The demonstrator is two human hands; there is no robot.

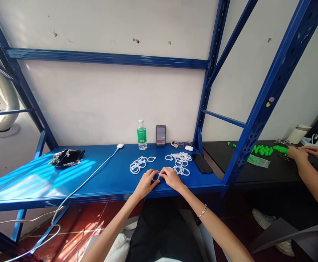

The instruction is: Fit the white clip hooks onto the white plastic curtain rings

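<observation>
Between my two hands, just above the front part of the blue table (pixel 107 182), is a small white ring (pixel 156 177). The fingers of my left hand (pixel 145 183) are closed around its left side. My right hand (pixel 172 178) pinches the ring's right edge with thumb and forefinger. Beyond my left hand lies a loose pile of white rings (pixel 138 164). A larger heap of white rings (pixel 181 160) spreads behind my right hand. The fine detail of the ring at my fingertips is partly covered.
A water bottle (pixel 141 135) and a propped phone (pixel 161 135) stand at the back. A dark phone (pixel 202 163) lies at the right, a black plastic bag (pixel 67 158) at the left. A white cable (pixel 93 174) crosses the table. A co-worker's hands (pixel 297 153) handle green pieces (pixel 262 150).
</observation>
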